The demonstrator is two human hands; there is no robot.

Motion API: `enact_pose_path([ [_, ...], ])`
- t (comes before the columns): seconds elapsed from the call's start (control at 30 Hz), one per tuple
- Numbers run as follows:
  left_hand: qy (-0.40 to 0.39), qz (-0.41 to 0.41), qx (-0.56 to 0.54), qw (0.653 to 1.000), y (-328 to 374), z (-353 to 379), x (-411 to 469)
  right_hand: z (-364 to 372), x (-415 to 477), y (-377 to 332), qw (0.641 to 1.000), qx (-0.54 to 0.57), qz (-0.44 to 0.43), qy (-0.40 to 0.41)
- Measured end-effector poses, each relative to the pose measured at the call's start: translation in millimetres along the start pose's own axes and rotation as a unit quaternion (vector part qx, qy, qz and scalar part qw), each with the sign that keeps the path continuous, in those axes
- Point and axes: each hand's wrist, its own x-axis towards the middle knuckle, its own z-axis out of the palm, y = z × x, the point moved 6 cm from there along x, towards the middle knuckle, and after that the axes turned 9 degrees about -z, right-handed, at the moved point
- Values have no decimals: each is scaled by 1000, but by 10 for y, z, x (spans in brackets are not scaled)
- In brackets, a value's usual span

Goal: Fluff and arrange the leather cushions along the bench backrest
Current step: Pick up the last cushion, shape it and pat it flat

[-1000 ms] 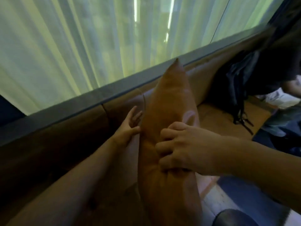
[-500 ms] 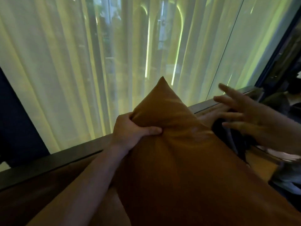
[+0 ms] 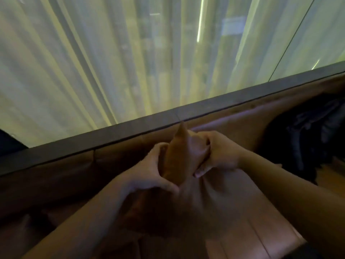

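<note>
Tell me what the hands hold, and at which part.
Both hold the leather cushion at its pointed upper corner: the left hand and the right hand pinch it from either side.

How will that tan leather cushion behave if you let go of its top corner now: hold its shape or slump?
Probably slump somewhat: the cushion creases and bunches where the left hand and right hand pinch it, so the filling seems soft. The leather looks smooth, so it might slide along the bench backrest. It seems light, since a two-handed pinch holds its corner up.

one cushion, two hands, one dark bag.
</note>
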Motion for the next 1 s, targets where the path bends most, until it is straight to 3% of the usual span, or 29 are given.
enact_pose_path([
  [0.03, -53, -19, -28, 998, -195, 166, 133, 67, 21, 173, 1000, 6, -6, -8],
  [0.1, -82, -35, -76, 993, -552, 471, 347, 136, 33, 496, 1000, 18, -16, -9],
  [0.27, -8, -64, -68, 996, -759, 785, 749, 194, -35, 1252, 996, 91, -12, 0],
  [0.33, 17, -98, -82, 992, -847, 866, 910, 296, -14, 1413, 997, 71, -9, -21],
  [0.43, 48, -141, -171, 974, -1073, 964, 1033, 397, 33, 1598, 995, 8, 1, -100],
  [0.53, 74, -161, -264, 948, -1322, 1071, 1055, 401, 11, 2018, 973, -40, 105, -203],
  [0.6, 79, -177, -281, 940, -1420, 1160, 1091, 472, 50, 2248, 956, -104, 129, -243],
  [0.67, 55, -198, -203, 957, -1384, 1177, 1154, 586, 171, 2349, 946, -142, 139, -255],
  [0.77, -41, -190, -53, 980, -1270, 1094, 1243, 738, 336, 2406, 938, -179, 155, -253],
  [0.83, 15, -155, -18, 988, -1105, 882, 1289, 883, 435, 2376, 929, -220, 148, -258],
  [0.9, 104, -67, 94, 988, -844, 784, 1313, 1099, 548, 2336, 917, -269, 144, -257],
  [1.0, 94, -22, 321, 942, -688, 1011, 1436, 1521, 677, 2262, 899, -315, 153, -262],
])
